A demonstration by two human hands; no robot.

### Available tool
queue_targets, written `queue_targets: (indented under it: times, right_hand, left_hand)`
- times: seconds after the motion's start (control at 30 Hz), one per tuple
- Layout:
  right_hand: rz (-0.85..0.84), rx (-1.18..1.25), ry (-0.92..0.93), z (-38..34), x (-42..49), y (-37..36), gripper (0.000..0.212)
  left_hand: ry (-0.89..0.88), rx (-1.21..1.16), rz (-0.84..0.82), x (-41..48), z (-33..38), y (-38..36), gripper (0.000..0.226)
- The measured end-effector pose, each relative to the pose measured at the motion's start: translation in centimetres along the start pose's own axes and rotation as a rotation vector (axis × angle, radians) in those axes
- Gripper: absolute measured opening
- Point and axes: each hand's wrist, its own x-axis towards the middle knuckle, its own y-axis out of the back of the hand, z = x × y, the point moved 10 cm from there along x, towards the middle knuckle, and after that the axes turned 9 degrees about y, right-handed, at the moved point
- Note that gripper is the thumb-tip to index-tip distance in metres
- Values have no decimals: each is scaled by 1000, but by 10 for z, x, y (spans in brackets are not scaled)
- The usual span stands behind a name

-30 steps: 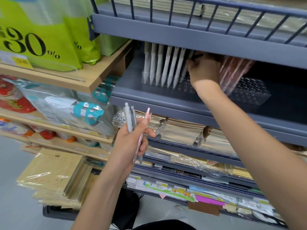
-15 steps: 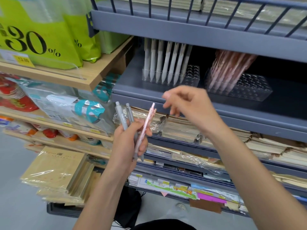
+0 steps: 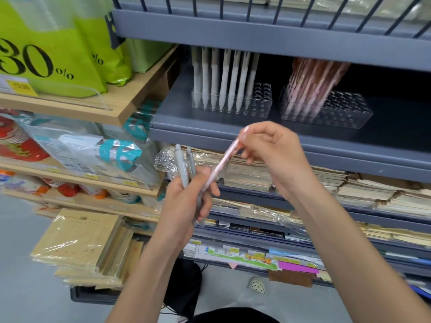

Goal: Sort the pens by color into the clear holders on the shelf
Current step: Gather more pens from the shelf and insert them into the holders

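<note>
Mid-frame, the right hand (image 3: 277, 157) pinches the pink pen (image 3: 224, 164), likely to lift it from the left hand (image 3: 190, 203), which grips two gray pens (image 3: 183, 167), to the pink holder (image 3: 349, 115) upper right.

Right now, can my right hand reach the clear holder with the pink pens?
Probably yes. The right hand pinches the pink pen; nothing lies between it and the pink-pen holder, whose right-side holes are free. The left hand grips the pen's lower end too, and the upper shelf hangs low.
</note>
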Motion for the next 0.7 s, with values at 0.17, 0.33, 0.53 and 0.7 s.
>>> queue_targets:
  times: [0.17, 0.33, 0.53, 0.7]
  right_hand:
    - [-2, 94, -14, 4, -14, 7, 14]
    - [-26, 82, -5, 3, -26, 29, 13]
    - [521, 31, 180, -28, -19, 154, 15]
    - [758, -5, 324, -41, -7, 223, 23]
  left_hand:
    - [17, 25, -18, 4, -7, -15, 37]
    - [47, 76, -72, 12, -16, -48, 41]
    - [104, -135, -153, 23, -22, -83, 17]
    - [109, -50, -176, 32, -22, -107, 17]
